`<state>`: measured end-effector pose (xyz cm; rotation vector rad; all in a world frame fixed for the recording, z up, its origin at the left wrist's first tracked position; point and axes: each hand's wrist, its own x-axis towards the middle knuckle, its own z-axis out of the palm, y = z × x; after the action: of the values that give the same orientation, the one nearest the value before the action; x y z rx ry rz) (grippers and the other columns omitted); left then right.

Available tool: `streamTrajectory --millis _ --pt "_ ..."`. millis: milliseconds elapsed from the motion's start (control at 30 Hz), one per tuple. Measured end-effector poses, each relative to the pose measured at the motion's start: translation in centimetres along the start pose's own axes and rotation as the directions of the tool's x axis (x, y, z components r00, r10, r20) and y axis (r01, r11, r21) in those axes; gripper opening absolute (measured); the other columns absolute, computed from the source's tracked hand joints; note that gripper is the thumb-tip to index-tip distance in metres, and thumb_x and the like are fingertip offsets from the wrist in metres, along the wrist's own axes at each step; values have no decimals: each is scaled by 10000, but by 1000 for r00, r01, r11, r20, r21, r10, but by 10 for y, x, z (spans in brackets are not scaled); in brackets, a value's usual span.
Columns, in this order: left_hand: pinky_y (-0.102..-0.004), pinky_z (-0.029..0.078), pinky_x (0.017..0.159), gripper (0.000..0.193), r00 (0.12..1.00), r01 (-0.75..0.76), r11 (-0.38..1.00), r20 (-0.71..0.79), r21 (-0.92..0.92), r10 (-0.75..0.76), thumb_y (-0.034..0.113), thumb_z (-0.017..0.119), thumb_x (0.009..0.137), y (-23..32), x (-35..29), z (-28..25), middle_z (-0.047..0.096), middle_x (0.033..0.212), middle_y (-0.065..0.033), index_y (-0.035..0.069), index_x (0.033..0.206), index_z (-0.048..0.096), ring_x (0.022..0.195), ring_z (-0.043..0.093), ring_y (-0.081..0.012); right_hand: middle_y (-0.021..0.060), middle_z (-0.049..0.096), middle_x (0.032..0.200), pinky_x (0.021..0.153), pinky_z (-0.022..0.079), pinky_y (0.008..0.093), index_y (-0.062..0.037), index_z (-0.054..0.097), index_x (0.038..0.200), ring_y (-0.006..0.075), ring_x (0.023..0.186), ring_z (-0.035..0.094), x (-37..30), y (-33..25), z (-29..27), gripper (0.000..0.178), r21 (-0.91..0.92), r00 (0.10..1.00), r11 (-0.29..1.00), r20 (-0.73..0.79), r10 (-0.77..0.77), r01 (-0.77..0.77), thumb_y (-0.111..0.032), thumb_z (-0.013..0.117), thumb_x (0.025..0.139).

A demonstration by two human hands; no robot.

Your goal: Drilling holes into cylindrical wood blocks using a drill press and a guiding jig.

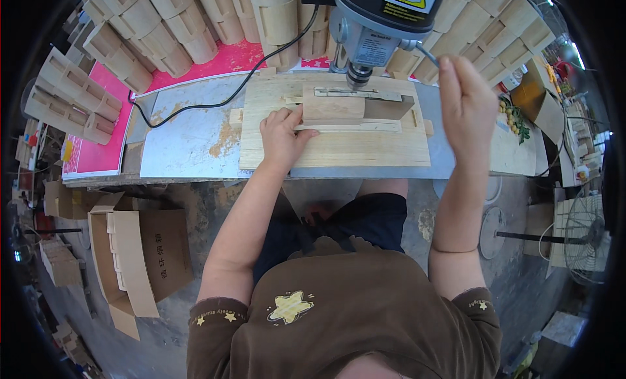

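Observation:
My right hand (466, 105) is closed around the end of the feed lever (425, 51) of a drill press (372, 30). Under the drill chuck (359, 74) lies a pale wooden piece (334, 110) with a smooth, rounded face. My left hand (285, 136) grips its left end, thumb along the near side and fingers curled behind. A narrow slotted strip (358, 93) runs along the top, just below the chuck. The piece rests on a flat wooden board (339, 147) with thin rails. Whether the bit touches the piece is too small to tell.
Stacks of similar wooden pieces (134, 17) line the back of the bench on both sides, some on pink sheeting (225, 58). A black cable (195, 107) crosses the bench at left. An open cardboard box (163, 248) stands on the floor, and a fan (583, 239) at right.

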<state>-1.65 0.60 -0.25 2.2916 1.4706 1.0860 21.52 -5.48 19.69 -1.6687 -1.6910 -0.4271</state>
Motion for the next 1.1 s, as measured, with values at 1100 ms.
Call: streamTrajectory --millis 1100 --pt "-390 331 795 470 999 -27 999 21 23 26 292 758 645 26 4 19 547 784 -22 157 1079 640 843 521 -229 242 592 762 684 447 426 23 599 779 380 780 595 116 24 39 350 78 995 997 -97 -2 10 -269 433 879"
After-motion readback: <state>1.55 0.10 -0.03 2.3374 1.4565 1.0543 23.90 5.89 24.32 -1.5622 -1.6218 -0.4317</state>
